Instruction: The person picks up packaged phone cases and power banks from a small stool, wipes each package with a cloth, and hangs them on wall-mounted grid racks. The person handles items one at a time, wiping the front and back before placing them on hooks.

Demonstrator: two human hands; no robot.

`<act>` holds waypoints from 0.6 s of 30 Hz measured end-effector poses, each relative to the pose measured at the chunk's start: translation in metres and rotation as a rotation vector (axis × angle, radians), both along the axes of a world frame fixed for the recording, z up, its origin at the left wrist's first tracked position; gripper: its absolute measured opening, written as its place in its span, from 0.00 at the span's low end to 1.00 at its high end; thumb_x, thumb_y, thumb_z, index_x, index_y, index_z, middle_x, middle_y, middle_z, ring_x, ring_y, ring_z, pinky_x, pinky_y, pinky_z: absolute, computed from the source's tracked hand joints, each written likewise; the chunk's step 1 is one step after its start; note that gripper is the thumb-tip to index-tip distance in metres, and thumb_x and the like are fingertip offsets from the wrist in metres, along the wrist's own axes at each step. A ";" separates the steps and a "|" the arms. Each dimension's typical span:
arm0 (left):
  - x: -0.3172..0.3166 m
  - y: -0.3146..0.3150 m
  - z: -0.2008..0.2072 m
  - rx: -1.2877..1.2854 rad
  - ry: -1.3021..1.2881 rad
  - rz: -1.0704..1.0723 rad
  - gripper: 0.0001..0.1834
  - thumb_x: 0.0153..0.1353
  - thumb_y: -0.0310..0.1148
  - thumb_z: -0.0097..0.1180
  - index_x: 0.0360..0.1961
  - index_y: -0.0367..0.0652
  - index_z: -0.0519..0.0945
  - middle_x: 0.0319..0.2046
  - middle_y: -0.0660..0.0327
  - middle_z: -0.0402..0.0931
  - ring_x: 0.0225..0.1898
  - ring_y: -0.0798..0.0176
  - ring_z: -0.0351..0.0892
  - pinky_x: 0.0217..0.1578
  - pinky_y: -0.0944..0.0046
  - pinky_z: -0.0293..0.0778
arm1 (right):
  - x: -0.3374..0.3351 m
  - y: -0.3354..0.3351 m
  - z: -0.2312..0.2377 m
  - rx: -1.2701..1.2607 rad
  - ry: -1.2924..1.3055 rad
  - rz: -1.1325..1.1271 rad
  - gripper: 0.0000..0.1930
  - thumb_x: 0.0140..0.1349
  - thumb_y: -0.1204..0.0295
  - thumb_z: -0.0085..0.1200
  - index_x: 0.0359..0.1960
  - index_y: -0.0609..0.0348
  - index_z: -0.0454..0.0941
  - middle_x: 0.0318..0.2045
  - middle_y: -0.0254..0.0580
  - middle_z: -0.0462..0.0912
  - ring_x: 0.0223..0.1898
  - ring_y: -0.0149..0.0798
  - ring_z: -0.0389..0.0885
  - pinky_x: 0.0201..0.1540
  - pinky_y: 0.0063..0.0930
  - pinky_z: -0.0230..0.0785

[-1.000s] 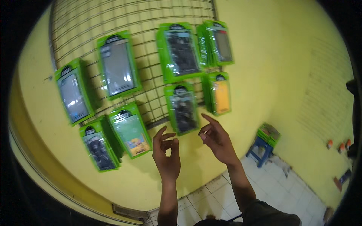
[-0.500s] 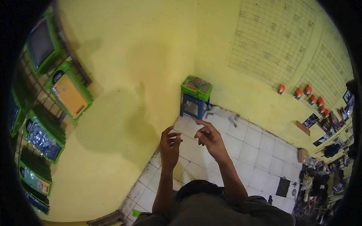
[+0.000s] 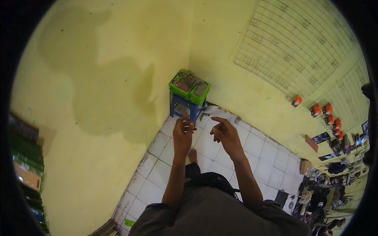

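Note:
My left hand (image 3: 183, 137) is raised in front of me over the tiled floor, fingers loosely curved and apart, with nothing seen in it. Level with it on the right is my right hand (image 3: 227, 137), its index finger stretched out and the others bent, also with nothing seen in it. A gap separates the two hands, and neither touches anything. Just beyond my left hand stands a small blue stool (image 3: 188, 106) in the wall corner. Flat green packages (image 3: 185, 84) with clear fronts lie stacked on top of it.
A wire grid panel (image 3: 291, 43) hangs on the right wall, with several orange packages (image 3: 316, 110) near its lower end. Green hanging packages (image 3: 27, 173) line the far left. Clutter (image 3: 315, 200) fills the right side. My bare foot (image 3: 192, 155) rests on the white tiles.
My view has shifted towards the corner: the stool looks closer and the left rack has slid to the edge. My foot has come into view. Both hands stay raised and apart.

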State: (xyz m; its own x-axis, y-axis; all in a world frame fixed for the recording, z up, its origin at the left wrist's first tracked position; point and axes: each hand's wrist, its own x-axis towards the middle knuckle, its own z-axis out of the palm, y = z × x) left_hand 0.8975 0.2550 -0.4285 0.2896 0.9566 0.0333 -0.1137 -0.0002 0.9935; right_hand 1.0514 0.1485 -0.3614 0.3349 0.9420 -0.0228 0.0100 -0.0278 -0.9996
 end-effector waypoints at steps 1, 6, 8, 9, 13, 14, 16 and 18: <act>0.019 0.027 0.000 -0.060 0.016 0.003 0.20 0.75 0.26 0.56 0.65 0.36 0.74 0.44 0.54 0.86 0.41 0.64 0.86 0.46 0.64 0.82 | 0.017 0.021 0.000 -0.025 -0.011 0.005 0.20 0.74 0.75 0.57 0.66 0.59 0.76 0.36 0.36 0.82 0.33 0.27 0.76 0.37 0.23 0.72; 0.093 0.130 -0.001 -0.041 -0.006 0.074 0.18 0.75 0.25 0.55 0.64 0.35 0.75 0.44 0.54 0.85 0.42 0.65 0.85 0.46 0.64 0.81 | 0.113 0.111 0.003 -0.070 -0.071 0.014 0.16 0.74 0.73 0.57 0.62 0.59 0.80 0.36 0.36 0.83 0.33 0.26 0.77 0.37 0.23 0.72; 0.112 0.161 -0.004 -0.071 0.016 0.085 0.18 0.75 0.25 0.55 0.63 0.35 0.75 0.44 0.55 0.85 0.42 0.65 0.85 0.46 0.64 0.80 | 0.147 0.145 0.001 -0.102 -0.065 -0.033 0.15 0.75 0.72 0.56 0.60 0.59 0.81 0.36 0.36 0.84 0.32 0.26 0.77 0.37 0.23 0.72; 0.120 0.172 -0.008 -0.080 0.039 0.092 0.18 0.75 0.25 0.55 0.63 0.35 0.75 0.44 0.55 0.85 0.42 0.65 0.85 0.46 0.64 0.80 | 0.162 0.160 -0.001 -0.086 -0.055 -0.038 0.14 0.75 0.73 0.54 0.59 0.60 0.81 0.36 0.36 0.83 0.32 0.27 0.77 0.36 0.23 0.71; 0.151 0.210 -0.034 -0.163 0.100 0.171 0.17 0.75 0.26 0.55 0.62 0.35 0.76 0.43 0.56 0.85 0.41 0.64 0.85 0.45 0.64 0.80 | 0.221 0.238 -0.026 -0.128 -0.019 0.013 0.13 0.75 0.72 0.54 0.57 0.61 0.82 0.36 0.37 0.84 0.31 0.26 0.77 0.35 0.24 0.70; 0.159 0.219 -0.044 -0.197 0.110 0.203 0.17 0.75 0.26 0.55 0.62 0.34 0.77 0.43 0.56 0.86 0.40 0.64 0.85 0.45 0.64 0.80 | 0.236 0.260 -0.038 -0.129 -0.013 0.040 0.13 0.75 0.72 0.55 0.57 0.61 0.82 0.36 0.36 0.84 0.31 0.26 0.77 0.35 0.24 0.70; 0.175 0.240 -0.065 -0.208 0.164 0.257 0.16 0.74 0.26 0.56 0.60 0.35 0.78 0.42 0.56 0.86 0.40 0.64 0.86 0.44 0.64 0.80 | 0.264 0.314 -0.069 -0.123 0.002 0.116 0.13 0.74 0.73 0.55 0.57 0.60 0.82 0.35 0.35 0.83 0.31 0.26 0.77 0.35 0.24 0.70; 0.184 0.267 -0.089 -0.207 0.238 0.293 0.15 0.74 0.27 0.56 0.60 0.37 0.79 0.42 0.55 0.86 0.40 0.64 0.86 0.43 0.63 0.80 | 0.286 0.376 -0.111 -0.164 -0.083 0.221 0.15 0.71 0.72 0.59 0.58 0.58 0.82 0.35 0.37 0.84 0.32 0.31 0.80 0.38 0.27 0.74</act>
State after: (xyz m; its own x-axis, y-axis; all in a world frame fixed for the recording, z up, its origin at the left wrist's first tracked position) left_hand 1.0819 0.5220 -0.5179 -0.0194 0.9790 -0.2030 0.0938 0.2040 0.9745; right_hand 1.3378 0.5246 -0.4728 0.1285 0.9784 -0.1619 0.1155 -0.1769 -0.9774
